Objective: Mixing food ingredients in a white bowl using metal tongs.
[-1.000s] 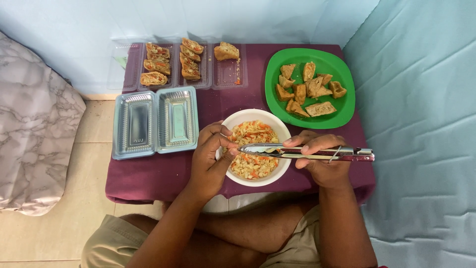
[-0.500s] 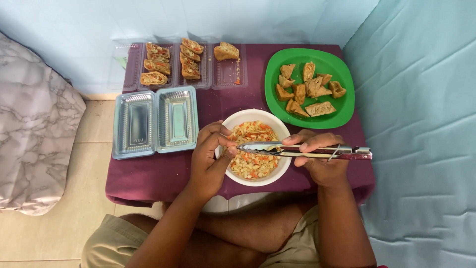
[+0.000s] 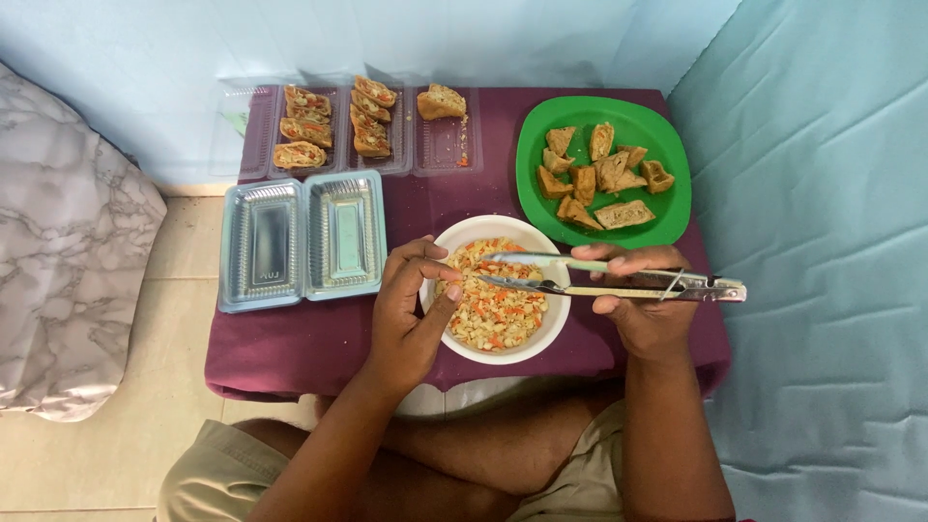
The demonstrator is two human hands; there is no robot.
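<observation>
At the front edge of the purple-clothed bench (image 3: 319, 338), a round white bowl of chopped orange-and-cream filling (image 3: 495, 290) is steadied by the left hand (image 3: 411, 314) cupped on its rim, while long metal tongs (image 3: 619, 280), gripped in the right hand (image 3: 643, 300), are held half-closed over the filling to pick some up.

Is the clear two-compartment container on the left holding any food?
No: both compartments of the clear plastic container show only bare ribbed plastic, while the food sits in the white bowl, green plate and far tray.
</observation>
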